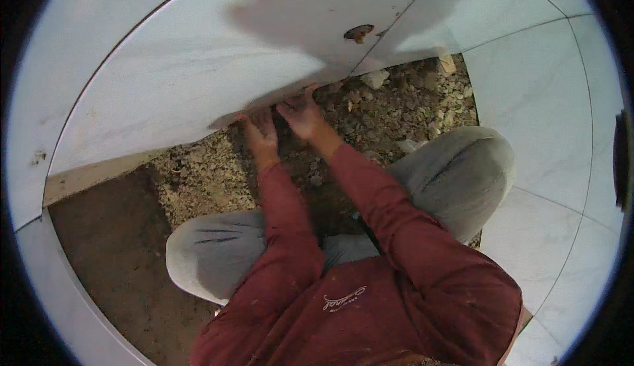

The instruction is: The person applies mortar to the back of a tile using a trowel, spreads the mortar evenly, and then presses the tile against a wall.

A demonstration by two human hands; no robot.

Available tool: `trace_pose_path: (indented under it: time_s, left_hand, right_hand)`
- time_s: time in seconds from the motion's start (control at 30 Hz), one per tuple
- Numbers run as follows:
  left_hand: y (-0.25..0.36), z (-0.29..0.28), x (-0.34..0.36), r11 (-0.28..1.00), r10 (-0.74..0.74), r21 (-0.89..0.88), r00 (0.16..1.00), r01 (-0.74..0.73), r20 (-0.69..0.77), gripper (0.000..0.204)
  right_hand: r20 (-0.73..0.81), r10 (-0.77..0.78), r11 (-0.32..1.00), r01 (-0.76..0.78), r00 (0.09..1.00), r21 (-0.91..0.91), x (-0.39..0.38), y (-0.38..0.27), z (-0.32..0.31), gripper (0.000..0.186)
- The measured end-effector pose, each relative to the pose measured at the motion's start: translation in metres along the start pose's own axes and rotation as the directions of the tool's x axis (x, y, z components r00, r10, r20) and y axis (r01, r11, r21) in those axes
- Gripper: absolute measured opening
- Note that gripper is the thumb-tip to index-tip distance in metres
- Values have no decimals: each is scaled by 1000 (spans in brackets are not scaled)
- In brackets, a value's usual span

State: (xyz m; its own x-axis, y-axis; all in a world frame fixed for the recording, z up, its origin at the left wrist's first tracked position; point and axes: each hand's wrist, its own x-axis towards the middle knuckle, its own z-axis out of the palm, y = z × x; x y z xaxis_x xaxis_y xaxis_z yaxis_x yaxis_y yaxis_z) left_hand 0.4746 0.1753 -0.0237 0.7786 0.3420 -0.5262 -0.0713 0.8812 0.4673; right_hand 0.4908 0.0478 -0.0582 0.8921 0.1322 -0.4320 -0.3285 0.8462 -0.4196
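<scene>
A large white wall tile (198, 69) with faint grey veining stands in front of me, its lower edge just above the rubble. My left hand (261, 136) grips that lower edge, its fingers close together and the tips lost in shadow. Close on its right, my right hand (304, 118) holds the same edge with the thumb apart from the fingers. How far the fingers reach beneath the tile is hidden. A rough round hole (359, 33) is cut through the tile up to the right of my hands.
Loose rubble (406, 95) and gravel cover the ground below the tile. A brown bare patch of floor (125, 254) lies at the left. White tiles (535, 121) line the right wall close to my knee (462, 174). Small pale chunks (375, 78) lie along the wall's foot.
</scene>
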Motion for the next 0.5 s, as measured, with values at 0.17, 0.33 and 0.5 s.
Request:
trace_pose_path:
  time_s: [0.17, 0.33, 0.5]
  left_hand:
    - [12, 8, -3, 1000, -1, -28, 998, 0, -64, 68]
    - [13, -6, -3, 972, -5, 237, 999, -6, 48, 67]
    - [17, -6, 12, 994, 39, 104, 999, -42, 32, 68]
  right_hand:
    - [-140, 191, 978, -176, 972, 108, -27, -15, 47, 80]
    - [-15, 301, 765, -251, 953, -593, -66, -42, 67, 59]
    - [201, 294, 214, 140, 935, -967, -94, -73, 86, 33]
